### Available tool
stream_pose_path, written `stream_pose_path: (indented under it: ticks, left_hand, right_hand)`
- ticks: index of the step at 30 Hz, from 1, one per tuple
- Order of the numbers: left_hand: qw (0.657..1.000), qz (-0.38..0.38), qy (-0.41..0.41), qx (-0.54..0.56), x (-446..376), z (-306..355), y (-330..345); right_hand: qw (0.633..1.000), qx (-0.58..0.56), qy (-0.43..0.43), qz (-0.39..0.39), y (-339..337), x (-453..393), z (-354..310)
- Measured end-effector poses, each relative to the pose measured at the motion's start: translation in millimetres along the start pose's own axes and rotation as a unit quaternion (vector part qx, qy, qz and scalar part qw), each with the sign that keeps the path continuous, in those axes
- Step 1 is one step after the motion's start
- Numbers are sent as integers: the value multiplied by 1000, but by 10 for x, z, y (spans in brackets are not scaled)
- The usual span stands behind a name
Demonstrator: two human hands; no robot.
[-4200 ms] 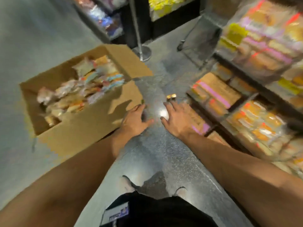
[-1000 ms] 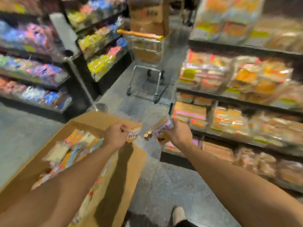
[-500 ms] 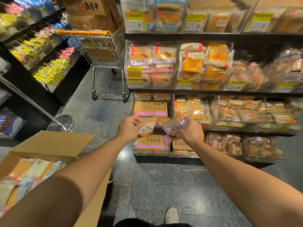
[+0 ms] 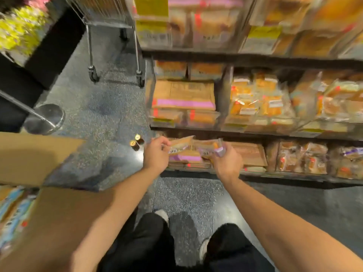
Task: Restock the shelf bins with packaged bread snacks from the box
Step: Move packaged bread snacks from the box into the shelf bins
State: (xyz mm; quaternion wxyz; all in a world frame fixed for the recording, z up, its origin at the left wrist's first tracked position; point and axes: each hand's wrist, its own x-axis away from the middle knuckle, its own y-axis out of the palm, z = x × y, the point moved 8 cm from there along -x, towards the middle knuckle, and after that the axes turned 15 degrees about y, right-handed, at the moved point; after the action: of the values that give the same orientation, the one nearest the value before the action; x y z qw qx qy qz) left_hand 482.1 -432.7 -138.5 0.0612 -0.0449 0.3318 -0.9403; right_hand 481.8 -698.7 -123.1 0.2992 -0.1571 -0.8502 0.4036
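With the left hand (image 4: 156,156) and right hand (image 4: 225,163) each pinching a snack pack (image 4: 181,143) in curled fingers near the bottom bin (image 4: 253,154) at 12 o'clock, a loosened pinch could drop one short onto the floor (image 4: 186,195).

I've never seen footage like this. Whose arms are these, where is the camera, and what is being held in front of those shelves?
There is no machine here: a person wears one wide-angle camera on the head, looking forward and down, so you see their own arms, dark trousers and shoes. The left hand pinches one bread snack packet, and the right hand grips another packet with a purple edge. Both are held in front of the bottom shelf, which holds bins of similar wrapped bread. At lower left is the open cardboard box with more packets inside. On the floor stand two small gold-capped objects; they are too small to identify. A trolley stands behind. The picture is blurred.
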Motion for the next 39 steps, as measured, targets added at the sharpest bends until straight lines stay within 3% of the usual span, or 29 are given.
stream_pose_path:
  ticks: [3,9,14,20,30,33,39]
  left_hand:
    - [998,55,9,9,-292,-495,410]
    - [986,161,24,39,-626,-1320,1034]
    - [971,237,35,15,-793,-1584,1259]
    - [935,340,56,83,-1058,-1616,1366]
    - [892,355,-33,277,-1380,-1763,1517]
    - [915,309,-43,255,-1334,-1742,1518]
    - [935,334,33,111,-910,-1569,1462]
  right_hand:
    - [996,-82,13,-22,705,-404,177]
    - [988,-142,-43,39,1649,-984,408]
    - [980,-175,-70,69,1858,-1180,508]
    - [975,-197,-79,60,1951,-1316,461]
    - [978,-193,-74,8,2223,-1500,98]
    - [979,-192,-65,8,2285,-1527,64]
    - [983,-173,-67,15,2394,-1537,3]
